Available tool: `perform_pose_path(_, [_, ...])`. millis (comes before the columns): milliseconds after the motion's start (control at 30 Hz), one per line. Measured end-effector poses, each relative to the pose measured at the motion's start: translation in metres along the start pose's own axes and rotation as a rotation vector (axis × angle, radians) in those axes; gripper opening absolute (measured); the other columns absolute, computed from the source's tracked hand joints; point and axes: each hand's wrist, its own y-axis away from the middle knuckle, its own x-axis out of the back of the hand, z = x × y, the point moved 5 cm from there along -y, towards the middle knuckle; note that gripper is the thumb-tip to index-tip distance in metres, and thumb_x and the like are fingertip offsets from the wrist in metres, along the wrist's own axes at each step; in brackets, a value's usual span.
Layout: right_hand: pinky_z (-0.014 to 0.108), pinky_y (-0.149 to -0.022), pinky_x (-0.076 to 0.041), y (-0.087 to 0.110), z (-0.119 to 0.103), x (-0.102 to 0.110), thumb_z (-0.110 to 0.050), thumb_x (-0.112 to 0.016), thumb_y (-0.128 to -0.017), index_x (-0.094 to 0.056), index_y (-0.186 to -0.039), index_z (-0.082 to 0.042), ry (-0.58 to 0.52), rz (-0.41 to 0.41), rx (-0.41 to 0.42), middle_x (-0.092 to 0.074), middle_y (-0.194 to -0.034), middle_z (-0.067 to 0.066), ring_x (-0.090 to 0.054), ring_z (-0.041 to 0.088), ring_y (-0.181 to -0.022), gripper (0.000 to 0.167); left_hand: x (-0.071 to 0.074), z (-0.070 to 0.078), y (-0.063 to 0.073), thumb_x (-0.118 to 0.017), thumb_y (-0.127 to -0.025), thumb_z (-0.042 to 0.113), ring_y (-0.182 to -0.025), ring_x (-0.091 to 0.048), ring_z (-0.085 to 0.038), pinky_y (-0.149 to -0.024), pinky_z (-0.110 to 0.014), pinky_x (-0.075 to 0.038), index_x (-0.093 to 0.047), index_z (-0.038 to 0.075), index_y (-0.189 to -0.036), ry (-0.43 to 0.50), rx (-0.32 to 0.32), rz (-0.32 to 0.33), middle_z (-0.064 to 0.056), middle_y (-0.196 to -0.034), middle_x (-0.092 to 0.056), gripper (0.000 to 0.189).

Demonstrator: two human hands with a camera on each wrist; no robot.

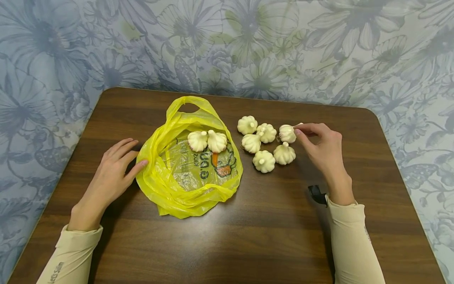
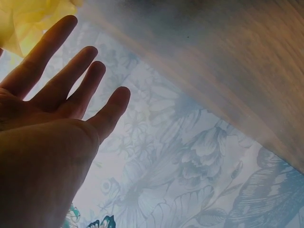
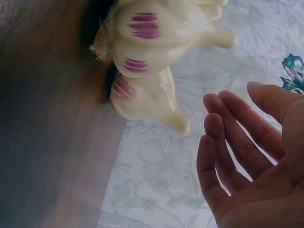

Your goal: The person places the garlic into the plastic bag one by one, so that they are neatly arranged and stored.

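Note:
A yellow plastic bag [image 1: 149,179] lies with its mouth spread open on the table. Two garlic bulbs [image 1: 207,141] sit inside it, on its printed inner side. At the bag's left rim is my left hand [image 1: 111,173], thumb tip against the plastic and fingers loosely extended. Several more garlic bulbs [image 1: 264,161] are grouped right of the bag. My right hand [image 1: 320,148] reaches to the rightmost bulb [image 1: 287,133], fingertips close to its stem. In the right wrist view, a gap separates the fingers from the purple-streaked bulbs [image 3: 147,42], and nothing is between thumb and fingers.
The brown wooden table [image 1: 248,248] has rounded far corners and meets a floral-patterned wall [image 1: 262,51] at the back. A black strap end [image 1: 317,195] sticks out beside the right wrist. The bag's handle loop [image 1: 188,101] points toward the far edge.

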Motion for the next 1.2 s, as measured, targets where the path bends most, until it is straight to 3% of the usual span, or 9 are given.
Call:
perform_pose_path(133, [0.012,-0.079,-0.044,0.0,0.002,0.0,-0.017,-0.078,-0.098,-0.084,-0.107,-0.01,0.005,-0.014,-0.012,-0.08,-0.098,0.009,-0.058,-0.011,-0.087,0.013,0.001,0.0,0.0,-0.078,-0.096,0.025,-0.143,-0.046,-0.047,-0.115,-0.074,-0.034,-0.073,-0.005,-0.111,-0.008,0.004,-0.009,-0.027,-0.145,-0.06,0.034])
perform_pose_path(400, [0.009,-0.079,-0.044,0.001,0.002,0.0,-0.015,-0.078,-0.097,-0.083,-0.107,-0.008,-0.008,-0.019,-0.011,-0.08,-0.098,0.011,-0.055,-0.019,-0.087,0.013,0.001,0.001,-0.001,-0.077,-0.097,0.026,-0.144,-0.045,-0.046,-0.117,-0.073,-0.033,-0.073,-0.005,-0.112,-0.005,0.012,-0.023,-0.027,-0.145,-0.059,0.035])
perform_pose_path(533, [0.01,-0.077,-0.046,0.001,0.001,-0.002,-0.018,-0.079,-0.097,-0.083,-0.107,-0.01,-0.018,-0.063,-0.021,-0.08,-0.1,0.008,-0.057,-0.017,-0.086,0.013,0.001,0.002,0.0,-0.077,-0.097,0.026,-0.144,-0.045,-0.047,-0.116,-0.073,-0.033,-0.073,-0.004,-0.112,-0.003,0.01,-0.022,-0.027,-0.145,-0.059,0.034])
perform_pose_path(833, [0.029,-0.074,-0.053,0.004,0.001,-0.014,-0.024,-0.083,-0.094,-0.083,-0.105,-0.019,-0.043,-0.241,0.012,-0.078,-0.1,-0.006,-0.065,-0.004,-0.087,0.012,0.0,0.002,0.0,-0.077,-0.097,0.026,-0.142,-0.047,-0.047,-0.115,-0.074,-0.034,-0.073,-0.004,-0.111,-0.001,-0.004,-0.013,-0.028,-0.144,-0.06,0.033])
perform_pose_path(1033, [0.032,-0.076,-0.055,0.007,0.003,-0.018,-0.024,-0.088,-0.089,-0.083,-0.103,-0.018,-0.047,-0.293,0.005,-0.078,-0.097,-0.007,-0.071,0.007,-0.088,0.016,0.0,0.002,-0.001,-0.078,-0.095,0.024,-0.143,-0.046,-0.047,-0.115,-0.074,-0.034,-0.073,-0.004,-0.111,-0.003,0.0,-0.022,-0.027,-0.145,-0.06,0.033])
perform_pose_path(1200, [0.028,-0.075,-0.055,0.007,0.007,-0.023,-0.021,-0.09,-0.087,-0.084,-0.098,-0.018,-0.029,-0.284,0.005,-0.079,-0.094,-0.004,-0.07,0.002,-0.085,0.013,0.0,0.001,0.0,-0.078,-0.096,0.025,-0.143,-0.046,-0.047,-0.116,-0.073,-0.033,-0.073,-0.003,-0.112,0.0,0.004,-0.022,-0.027,-0.145,-0.06,0.033])
